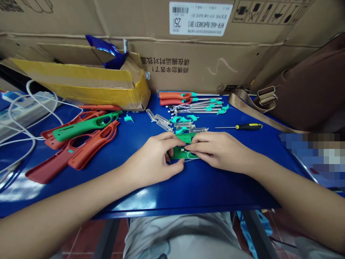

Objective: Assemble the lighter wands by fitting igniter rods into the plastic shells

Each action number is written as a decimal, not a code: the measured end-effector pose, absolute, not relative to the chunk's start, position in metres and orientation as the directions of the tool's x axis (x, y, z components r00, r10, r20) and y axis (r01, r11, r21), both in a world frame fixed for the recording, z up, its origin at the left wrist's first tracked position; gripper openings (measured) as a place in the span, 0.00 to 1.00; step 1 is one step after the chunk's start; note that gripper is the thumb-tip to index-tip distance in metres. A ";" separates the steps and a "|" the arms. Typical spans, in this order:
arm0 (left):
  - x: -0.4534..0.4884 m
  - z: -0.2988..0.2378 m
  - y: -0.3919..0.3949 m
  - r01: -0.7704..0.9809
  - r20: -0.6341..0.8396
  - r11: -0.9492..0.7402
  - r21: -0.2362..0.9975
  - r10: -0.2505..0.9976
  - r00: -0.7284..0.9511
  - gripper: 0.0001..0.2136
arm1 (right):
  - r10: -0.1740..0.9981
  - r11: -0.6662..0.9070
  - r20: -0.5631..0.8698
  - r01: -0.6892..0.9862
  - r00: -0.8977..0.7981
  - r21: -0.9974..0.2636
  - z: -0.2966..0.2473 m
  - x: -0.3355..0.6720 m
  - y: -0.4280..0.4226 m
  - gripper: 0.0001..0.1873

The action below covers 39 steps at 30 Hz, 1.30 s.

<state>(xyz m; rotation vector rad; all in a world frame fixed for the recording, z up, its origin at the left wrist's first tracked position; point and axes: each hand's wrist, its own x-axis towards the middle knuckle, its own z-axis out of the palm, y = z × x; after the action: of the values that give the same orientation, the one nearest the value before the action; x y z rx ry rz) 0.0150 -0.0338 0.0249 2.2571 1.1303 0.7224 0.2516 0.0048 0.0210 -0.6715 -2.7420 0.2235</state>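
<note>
A green lighter casing half point(178, 153) lies in front of me, partly covered by my fingers. My left hand point(157, 156) curls around its left end, thumb low and fingertips at the upper edge. From the right, my right hand point(223, 153) reaches over the casing with its fingertips pressed together, beside a small white part point(182, 149) and a thin white wire point(191, 155). Whatever these fingertips pinch is hidden. Just beyond the hands are another green casing piece point(185, 137), several transparent fuel tanks point(164, 124) and teal triggers point(192, 117).
Red casing halves point(51, 163) and a green one point(78, 129) are piled at left, near a power strip point(29, 111). Metal lighter tubes point(207, 107) and red-handled lighters point(174, 96) lie at the back. A screwdriver point(249, 126) rests at right. A taped carton point(107, 90) stands behind.
</note>
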 end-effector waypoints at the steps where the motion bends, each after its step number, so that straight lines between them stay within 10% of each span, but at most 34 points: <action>1: 0.015 0.025 -0.034 0.556 0.232 -0.535 0.636 0.820 0.523 0.13 | 0.467 0.882 0.255 0.427 -0.846 -0.197 0.021 0.252 0.005 0.14; 15: 0.014 0.018 -0.032 0.554 0.211 -0.539 0.635 0.811 0.546 0.17 | 0.340 0.917 0.137 0.360 -0.930 0.172 0.032 0.245 -0.006 0.18; 26: 0.011 0.018 -0.033 0.594 0.234 -0.611 0.523 0.773 0.589 0.20 | 0.612 0.771 0.470 0.612 -0.636 -0.176 0.029 0.266 0.030 0.12; 33: 0.013 0.027 -0.037 0.640 0.192 -0.607 0.471 0.779 0.597 0.21 | 0.702 0.710 0.201 0.692 -0.683 -0.127 0.022 0.271 0.035 0.23; 39: 0.012 0.028 -0.038 0.678 0.159 -0.593 0.434 0.792 0.590 0.20 | 0.729 0.676 0.248 0.729 -0.638 -0.111 0.025 0.273 0.037 0.21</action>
<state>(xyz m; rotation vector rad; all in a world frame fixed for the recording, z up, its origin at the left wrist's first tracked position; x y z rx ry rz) 0.0120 -0.0383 0.0284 2.4942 1.1944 0.4852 0.2726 0.0368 0.0249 -1.1654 -2.6195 0.0005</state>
